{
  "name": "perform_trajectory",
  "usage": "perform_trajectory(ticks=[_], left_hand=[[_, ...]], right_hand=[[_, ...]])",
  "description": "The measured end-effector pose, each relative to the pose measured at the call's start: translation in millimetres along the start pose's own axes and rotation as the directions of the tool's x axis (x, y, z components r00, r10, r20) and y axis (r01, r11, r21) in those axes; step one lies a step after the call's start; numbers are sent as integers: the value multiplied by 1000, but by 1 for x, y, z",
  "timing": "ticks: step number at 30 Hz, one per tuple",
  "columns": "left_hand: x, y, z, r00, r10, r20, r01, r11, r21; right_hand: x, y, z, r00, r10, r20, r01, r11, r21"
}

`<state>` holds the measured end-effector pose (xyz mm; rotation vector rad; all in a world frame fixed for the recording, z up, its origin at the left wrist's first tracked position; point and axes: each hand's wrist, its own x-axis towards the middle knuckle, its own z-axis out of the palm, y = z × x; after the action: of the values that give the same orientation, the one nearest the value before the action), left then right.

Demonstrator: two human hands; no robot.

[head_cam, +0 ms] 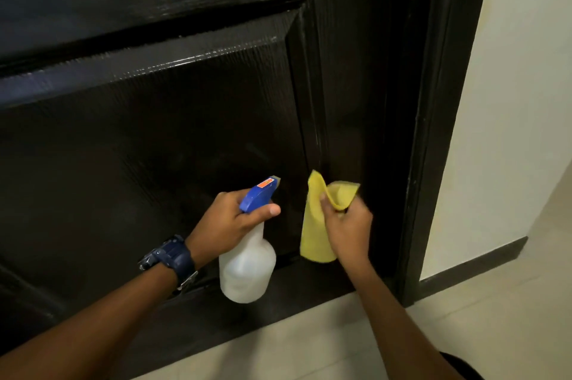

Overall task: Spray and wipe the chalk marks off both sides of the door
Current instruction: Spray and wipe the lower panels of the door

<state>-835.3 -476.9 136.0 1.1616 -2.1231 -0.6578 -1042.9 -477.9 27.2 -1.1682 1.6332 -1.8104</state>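
Door fills most of the head view: dark, nearly black, glossy, with a raised recessed panel and a vertical stile on its right side. No chalk marks readable on the dark panel; a few pale specks near the panel's upper right corner, too small to tell what they are. Door sits in a dark door frame on the right.

Wall, cream, right of the frame, with a dark skirting board along its base. Floor is light beige tile, meeting the door's bottom edge.

Spray bottle: translucent white body, blue trigger head with an orange label, nozzle aimed at the lower panel, close to the surface of the door. Bottle hangs tilted, body below the hand.

Yellow cloth: folded, draped downward, held up against the stile just right of the panel edge. Cannot tell whether it actually touches the wood.

Left hand: grip wrapped around the bottle neck, thumb lying across under the blue head. Dark blue wristwatch on that wrist.

Right hand: grip pinching the cloth's upper fold, thumb on the front face, fingers curled behind. Hand edges blurred.

Bottle and cloth are just beside each other, not touching.
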Motion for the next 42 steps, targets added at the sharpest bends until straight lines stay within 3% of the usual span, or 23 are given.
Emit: perform_trajectory(ticks=[2, 5, 9, 12, 15, 21, 25, 28, 31, 33, 36, 39, 42], left_hand=[[-3, -2, -3, 1000, -11, -19, 11, 1000, 2], [-5, 2, -8, 999, -8, -46, 8, 1000, 1], [-1, 14, -11, 991, 10, -131, -9, 1000, 9], [6, 18, -13, 984, 15, -176, -15, 1000, -1], [10, 19, -15, 981, 12, -192, -17, 1000, -21], [5, 15, -19, 979, 15, -206, -21, 999, -26], [7, 14, -28, 972, 16, -234, -21, 1000, -20], [11, 17, -35, 962, 19, -272, -35, 998, -56], [13, 22, -39, 961, 50, -274, -62, 997, -36], [13, 23, -44, 960, 60, -273, -70, 997, -27], [7, 15, -58, 951, 62, -303, -78, 996, -41], [-7, 3, -80, 934, 26, -355, -53, 997, -65], [-29, -5, -101, 907, -21, -420, -15, 997, -82]], right_hand=[[15, -35, -10, 990, -95, -106, 102, 993, 55], [25, -49, -10, 945, -267, -188, 259, 963, -68], [11, -24, 26, 903, -425, 60, 412, 818, -401], [-12, 16, 45, 879, -445, 173, 472, 756, -454], [-33, 57, 50, 902, -355, 244, 431, 756, -492], [-33, 56, 42, 974, -192, 118, 216, 944, -251], [-11, 17, 29, 967, -244, 73, 252, 960, -122], [12, -48, 25, 948, -308, -82, 311, 950, 30], [28, -89, 22, 909, -372, -186, 388, 920, 57], [22, -86, 34, 903, -422, -76, 424, 906, 5], [4, -39, 66, 817, -558, 149, 576, 771, -272], [-6, 0, 83, 808, -561, 178, 574, 685, -449], [-12, 9, 83, 807, -553, 208, 579, 669, -467]])
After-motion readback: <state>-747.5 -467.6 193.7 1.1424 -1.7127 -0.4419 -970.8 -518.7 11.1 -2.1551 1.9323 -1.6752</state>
